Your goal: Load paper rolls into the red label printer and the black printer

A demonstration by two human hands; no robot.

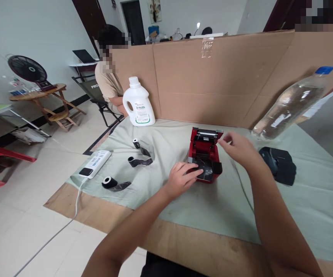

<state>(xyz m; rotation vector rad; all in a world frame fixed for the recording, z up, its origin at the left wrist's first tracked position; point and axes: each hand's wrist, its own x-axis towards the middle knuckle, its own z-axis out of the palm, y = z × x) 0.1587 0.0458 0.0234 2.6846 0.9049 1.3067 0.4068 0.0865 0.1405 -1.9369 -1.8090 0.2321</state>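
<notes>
A small red printer (pixel 218 154) with a black front sits on the cloth, its lid (pixel 194 134) raised. Black film (pixel 207 173) lies across its front opening. My left hand (pixel 182 177) rests on the printer's front left, fingers stretched out over the film. At the lid's right edge, my right hand (pixel 238 148) has its thumb and fingertips drawn together; whether they grip the lid or something small cannot be made out. Three rolls of black film lie to the left: a far roll (pixel 136 144), a middle roll (pixel 131 161) and a near roll (pixel 109 182), each with a loose tail.
A white power strip (pixel 97 163) lies at the left edge of the cloth-covered table (pixel 166 227). Behind stand a white jug (pixel 140 104) and a cardboard panel (pixel 207 84). On the right are a tilted clear bottle (pixel 293 102) and a black part (pixel 282 165). Another person (pixel 109 82) sits beyond.
</notes>
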